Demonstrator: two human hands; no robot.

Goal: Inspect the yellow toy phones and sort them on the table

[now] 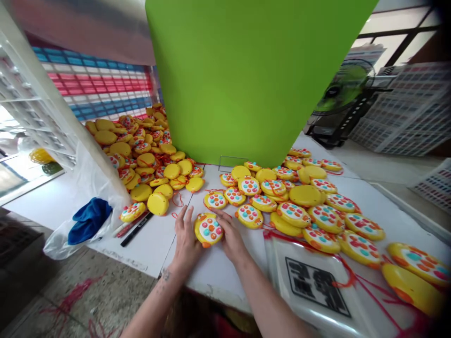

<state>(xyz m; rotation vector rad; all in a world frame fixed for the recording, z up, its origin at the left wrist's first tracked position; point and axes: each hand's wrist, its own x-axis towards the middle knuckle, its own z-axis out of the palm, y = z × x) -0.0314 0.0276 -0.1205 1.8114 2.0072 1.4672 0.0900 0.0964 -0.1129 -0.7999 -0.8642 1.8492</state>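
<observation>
A round yellow toy phone with coloured buttons lies on the white table near its front edge, held between both my hands. My left hand rests against its left side, fingers stretched forward. My right hand cups its right side, fingers curled on the rim. Just beyond my hands lie more of the same toys, buttons up, with red cords.
A big heap of yellow toy phones fills the table's left back. Another spread covers the right. A green panel stands behind. Pens, a plastic bag with blue cloth, a bagged printed sheet and a fan are around.
</observation>
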